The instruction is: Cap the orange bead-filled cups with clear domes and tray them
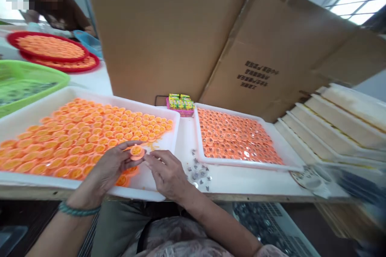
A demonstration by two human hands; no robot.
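My left hand [113,166] grips a small round orange plastic piece [137,151] with a yellow-orange centre, above the front right part of a white tray [169,150]. Thumb and fingertips of my right hand [169,174] are pinched together at the right edge of that piece; what they hold, if anything, is too small to make out. Rows of similar orange pieces [75,138] fill much of the tray. Just right of my right hand, small shiny metal bits [199,172] lie scattered on the white tabletop [232,178].
A second white tray [286,150] on the right holds orange pieces with dark centres. Stacked white trays [337,128] stand beyond it. Cardboard [175,36] rises behind. At left are a green basket [57,78], red round trays [93,64] and another person [69,12].
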